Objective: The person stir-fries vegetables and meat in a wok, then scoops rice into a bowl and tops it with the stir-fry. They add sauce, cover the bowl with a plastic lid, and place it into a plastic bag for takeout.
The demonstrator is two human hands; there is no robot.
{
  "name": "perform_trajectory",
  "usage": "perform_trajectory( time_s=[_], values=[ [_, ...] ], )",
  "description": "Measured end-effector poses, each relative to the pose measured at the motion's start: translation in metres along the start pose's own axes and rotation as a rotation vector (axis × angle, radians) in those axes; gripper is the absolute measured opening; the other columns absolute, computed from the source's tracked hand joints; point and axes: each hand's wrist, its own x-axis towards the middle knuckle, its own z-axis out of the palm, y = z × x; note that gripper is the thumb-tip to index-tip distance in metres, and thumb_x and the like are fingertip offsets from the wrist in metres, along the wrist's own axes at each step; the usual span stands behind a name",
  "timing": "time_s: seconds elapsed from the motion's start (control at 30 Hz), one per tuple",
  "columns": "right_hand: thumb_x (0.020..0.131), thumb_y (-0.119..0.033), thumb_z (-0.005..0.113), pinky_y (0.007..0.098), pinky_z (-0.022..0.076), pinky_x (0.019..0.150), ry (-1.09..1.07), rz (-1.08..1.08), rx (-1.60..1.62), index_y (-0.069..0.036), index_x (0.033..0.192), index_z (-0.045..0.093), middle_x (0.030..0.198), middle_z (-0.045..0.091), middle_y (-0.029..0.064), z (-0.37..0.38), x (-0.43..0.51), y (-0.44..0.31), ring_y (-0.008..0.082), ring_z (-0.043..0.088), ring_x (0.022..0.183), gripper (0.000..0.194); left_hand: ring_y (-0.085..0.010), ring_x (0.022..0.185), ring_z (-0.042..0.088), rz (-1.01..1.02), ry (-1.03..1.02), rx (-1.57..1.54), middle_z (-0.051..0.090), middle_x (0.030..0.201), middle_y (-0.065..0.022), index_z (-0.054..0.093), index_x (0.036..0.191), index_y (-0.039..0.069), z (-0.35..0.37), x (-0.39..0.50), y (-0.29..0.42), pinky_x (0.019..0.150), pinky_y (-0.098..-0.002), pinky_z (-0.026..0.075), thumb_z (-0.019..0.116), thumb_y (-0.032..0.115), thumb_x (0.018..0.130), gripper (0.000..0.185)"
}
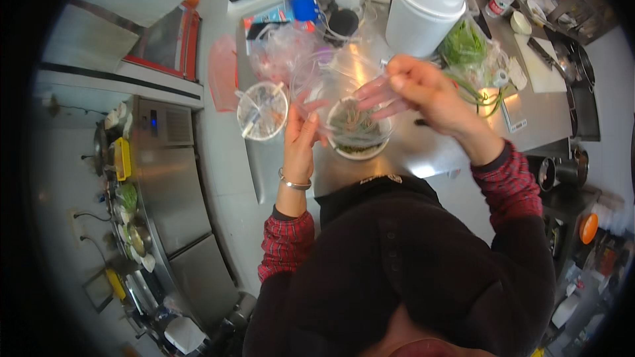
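Observation:
Between my hands a clear plastic bag (pixel 342 69) is spread above a white round container (pixel 360 155) that holds thin greenish-brown strands. My left hand (pixel 302 126), with a metal bangle at the wrist, grips one side of the bag. On the other side my right hand (pixel 421 89) has the bag's edge pinched at thumb and forefinger, its other fingers behind the film. Left of my left hand stands another white round container (pixel 263 129), with clear film and a pale stick across its top.
A tall white lidded bucket (pixel 421 25) stands at the back of the steel worktop (pixel 407 153). Bagged green vegetables (pixel 464 47) lie to its right, near a white cutting board (pixel 540 72) with a knife. A blue can-shaped object (pixel 302 4) stands at back left.

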Motion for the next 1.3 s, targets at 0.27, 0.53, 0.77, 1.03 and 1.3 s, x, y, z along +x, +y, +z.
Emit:
perform_trajectory(
  time_s=[0.27,0.53,0.77,1.03,1.3],
  values=[
    [0.094,-0.015,0.058,0.0316,0.0543,0.064,0.319,0.258,-0.344,-0.007,0.102,0.056,0.087,0.063,0.0055,0.058,-0.023,0.175,0.0145,0.061,0.077,0.012,-0.0121,0.072,0.057,-0.593,0.191,-0.075,0.059,0.088,-0.0016,0.051,0.119,0.010,-0.095,-0.078,-0.084,0.063,-0.0261,0.050,0.058,0.016,0.095,0.026],
    [0.076,-0.018,0.066,0.0438,0.0523,0.073,0.586,-0.011,-1.299,-0.006,0.089,0.072,0.084,0.067,0.0185,-0.005,0.037,0.181,0.0350,0.065,0.077,0.018,-0.0139,0.070,0.059,-0.475,0.231,-0.168,0.060,0.089,-0.0018,0.050,0.131,0.013,-0.072,-0.020,-0.151,0.062,-0.0308,0.053,0.058,0.012,0.095,0.037],
    [0.077,-0.025,0.069,0.0383,0.0542,0.069,0.738,0.167,-1.357,-0.009,0.094,0.075,0.079,0.070,0.0165,-0.069,0.035,0.187,0.0318,0.068,0.072,0.024,-0.0096,0.060,0.052,-0.282,0.288,0.243,0.055,0.079,-0.0009,0.059,0.126,0.006,-0.051,0.026,-0.177,0.051,-0.0252,0.045,0.067,0.010,0.087,0.040],
    [0.077,-0.021,0.063,0.0453,0.0510,0.068,0.795,0.217,-1.080,-0.006,0.079,0.072,0.073,0.064,0.0213,-0.062,-0.012,0.223,0.0396,0.063,0.072,0.018,-0.0161,0.071,0.055,-0.001,0.379,0.624,0.051,0.086,-0.0052,0.068,0.114,0.003,-0.048,0.020,-0.180,0.071,-0.0301,0.048,0.069,0.010,0.081,0.034],
    [0.075,-0.019,0.066,0.0434,0.0529,0.071,0.893,0.106,-1.141,-0.006,0.082,0.074,0.076,0.067,0.0192,-0.051,-0.017,0.230,0.0374,0.066,0.073,0.017,-0.0196,0.069,0.064,0.141,0.272,0.946,0.067,0.078,-0.0101,0.072,0.096,0.001,-0.058,0.035,-0.159,0.068,-0.0314,0.051,0.067,0.010,0.079,0.020]
  ],
)
